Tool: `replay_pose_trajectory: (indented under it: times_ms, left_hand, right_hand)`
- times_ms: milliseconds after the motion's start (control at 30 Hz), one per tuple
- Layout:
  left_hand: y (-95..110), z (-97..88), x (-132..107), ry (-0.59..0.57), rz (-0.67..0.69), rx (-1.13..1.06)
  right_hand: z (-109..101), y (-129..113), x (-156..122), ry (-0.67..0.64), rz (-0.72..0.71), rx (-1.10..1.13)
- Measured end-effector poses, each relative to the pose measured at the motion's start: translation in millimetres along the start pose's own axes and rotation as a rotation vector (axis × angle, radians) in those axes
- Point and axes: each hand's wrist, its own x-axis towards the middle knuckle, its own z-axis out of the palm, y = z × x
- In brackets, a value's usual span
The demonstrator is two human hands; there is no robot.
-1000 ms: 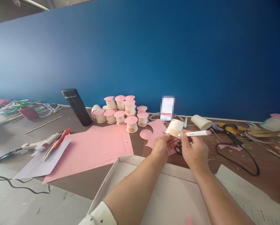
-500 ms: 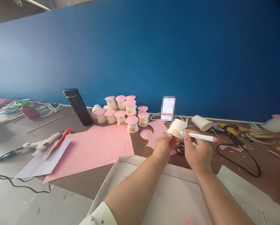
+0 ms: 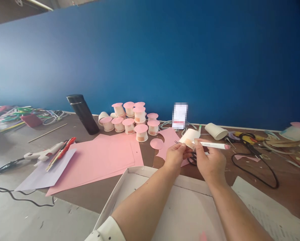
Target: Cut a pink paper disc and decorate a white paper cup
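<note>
My left hand [image 3: 177,155] is closed around the lower edge of a white paper cup [image 3: 189,136], which is tilted and bears a tan patch on its side. Between the fingers of my right hand [image 3: 211,164] is a white marker [image 3: 212,145] with a pink end pointing right. Its tip meets the cup beside the tan patch, though whether it touches is too small to tell. Behind my hands lies a pink paper sheet [image 3: 168,142] with round cut-outs, and a pink paper disc [image 3: 157,144] is next to it.
Several cups with pink disc tops [image 3: 141,132] stand at the back. A black bottle [image 3: 83,113], a glue gun [image 3: 44,154], a red-handled cutter [image 3: 68,145] and pink sheets [image 3: 102,160] lie leftward. A shallow white box [image 3: 180,207] is below my arms; a loose cup [image 3: 216,131] and black cable [image 3: 273,174] are rightward.
My right hand and the marker have shifted slightly left along the cup. The cup is tilted a little differently in my left hand. Everything else looks the same.
</note>
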Motion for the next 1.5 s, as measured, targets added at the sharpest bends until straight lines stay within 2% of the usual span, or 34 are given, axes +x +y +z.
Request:
replay_pose_trajectory:
  times_ms: [233, 433, 567, 1100, 1267, 1400, 1500]
  left_hand:
    - [-2, -0.6, 2, 0.001, -0.004, 0.045]
    - [4, 3.0, -1, 0.078, -0.087, -0.149]
    - [7, 3.7, -1, 0.101, -0.122, -0.186]
    - [5, 4.2, -2, 0.081, -0.079, -0.127]
    - [3, 3.1, -1, 0.076, -0.071, -0.082]
    - [6, 4.3, -1, 0.097, -0.112, -0.142]
    - [8, 4.6, -2, 0.125, -0.153, -0.235]
  right_hand:
    - [1, -1, 0, -0.031, -0.027, -0.005]
    - [0, 1, 1, 0.054, 0.032, 0.014]
    - [0, 0, 1, 0.046, 0.037, 0.016]
    - [2, 0, 2, 0.003, 0.023, -0.028]
    - [3, 2, 0, -0.058, 0.005, -0.025]
    - [-1, -2, 1, 0.019, 0.037, 0.036]
    - [-4, -6, 3, 0.056, 0.109, 0.165]
